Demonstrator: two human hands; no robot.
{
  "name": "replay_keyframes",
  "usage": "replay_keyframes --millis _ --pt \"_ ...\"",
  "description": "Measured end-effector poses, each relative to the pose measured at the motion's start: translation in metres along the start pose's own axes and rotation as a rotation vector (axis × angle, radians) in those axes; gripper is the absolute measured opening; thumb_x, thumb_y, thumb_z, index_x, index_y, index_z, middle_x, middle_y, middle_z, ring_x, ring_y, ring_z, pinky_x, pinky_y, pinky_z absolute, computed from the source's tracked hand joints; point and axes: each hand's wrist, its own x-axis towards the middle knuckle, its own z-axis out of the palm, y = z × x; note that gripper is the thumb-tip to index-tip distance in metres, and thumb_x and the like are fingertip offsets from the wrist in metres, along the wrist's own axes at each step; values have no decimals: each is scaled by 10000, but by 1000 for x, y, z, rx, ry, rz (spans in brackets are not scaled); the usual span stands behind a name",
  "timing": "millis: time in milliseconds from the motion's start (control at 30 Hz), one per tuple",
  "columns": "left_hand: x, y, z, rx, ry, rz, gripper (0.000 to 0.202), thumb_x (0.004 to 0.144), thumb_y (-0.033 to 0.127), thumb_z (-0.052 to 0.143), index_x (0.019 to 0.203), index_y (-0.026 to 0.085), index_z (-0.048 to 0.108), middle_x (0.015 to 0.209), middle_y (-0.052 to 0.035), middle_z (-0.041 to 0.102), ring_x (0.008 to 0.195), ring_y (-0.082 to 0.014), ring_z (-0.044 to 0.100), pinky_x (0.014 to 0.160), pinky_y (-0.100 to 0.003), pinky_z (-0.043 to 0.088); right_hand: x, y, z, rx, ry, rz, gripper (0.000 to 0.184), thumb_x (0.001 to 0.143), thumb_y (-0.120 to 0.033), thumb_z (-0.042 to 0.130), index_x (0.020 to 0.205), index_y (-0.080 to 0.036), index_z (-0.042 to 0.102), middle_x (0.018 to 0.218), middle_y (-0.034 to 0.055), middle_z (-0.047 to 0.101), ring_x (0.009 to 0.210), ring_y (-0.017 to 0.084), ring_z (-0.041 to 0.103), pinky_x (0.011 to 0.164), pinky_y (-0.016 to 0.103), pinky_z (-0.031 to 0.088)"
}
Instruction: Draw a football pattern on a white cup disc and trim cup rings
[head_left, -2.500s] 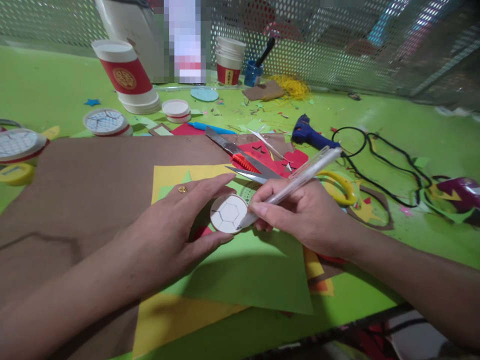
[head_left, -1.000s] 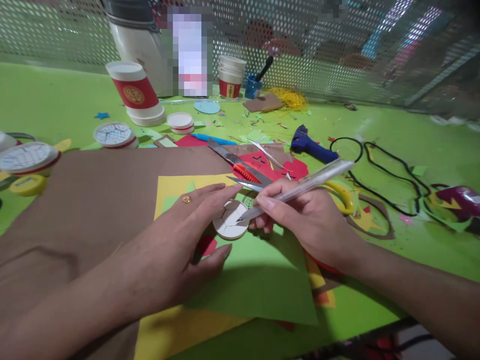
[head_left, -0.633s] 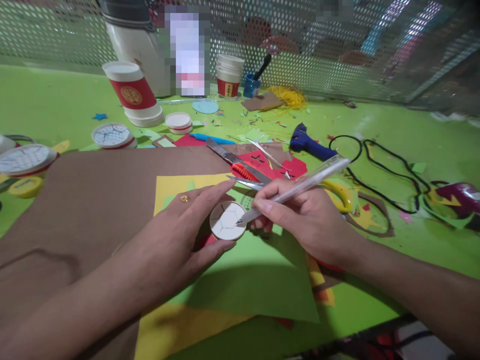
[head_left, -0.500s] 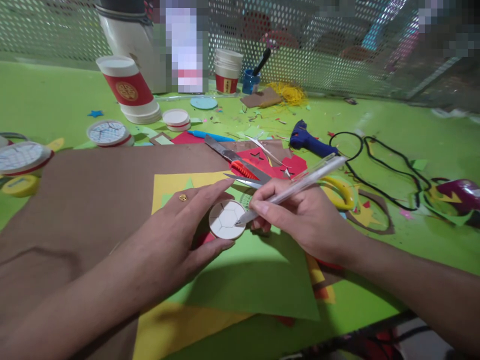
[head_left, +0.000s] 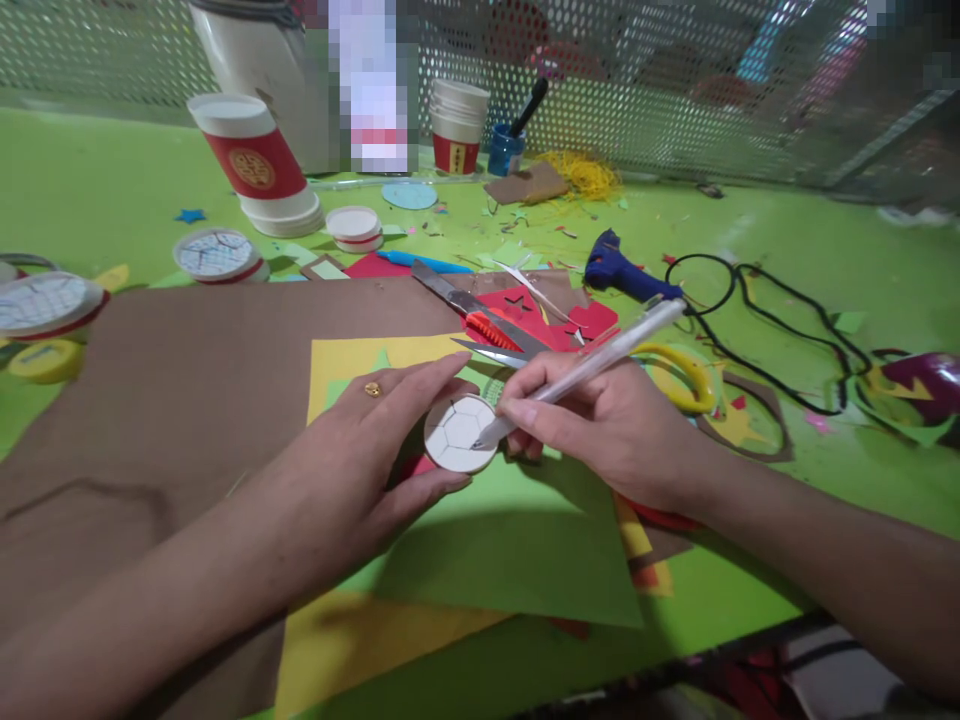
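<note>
A small white paper-cup bottom (head_left: 459, 433), marked with a hexagon pattern, sits on a green paper sheet (head_left: 517, 545). My left hand (head_left: 360, 455) pinches it between forefinger and thumb; a gold ring shows on one finger. My right hand (head_left: 600, 420) grips a clear white pen (head_left: 592, 365) whose tip rests on the disc's right side.
Scissors with yellow handles (head_left: 675, 370) and a red utility knife (head_left: 472, 310) lie just beyond my hands. A blue glue gun (head_left: 619, 270) with black cord, stacked red-and-white paper cups (head_left: 259, 160), cut cup bottoms (head_left: 217, 252), brown cardboard (head_left: 172, 370) and paper scraps cover the green table.
My hands stay at the disc; the pen tip has shifted slightly over its right side, and my left fingers re-gripped the disc. The view wobbled a little.
</note>
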Motion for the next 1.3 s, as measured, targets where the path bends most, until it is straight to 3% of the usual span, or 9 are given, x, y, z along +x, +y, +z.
replay_keyframes --millis 1300 --pt "3 2 2 6 28 60 591 999 453 578 1507 175 456 1405 -164 651 1279 -353 615 1078 -502 509 -1 1 0 0 -11 -3 78 923 -247 644 863 -197 651 703 -2 654 634 140 572 579 267 462"
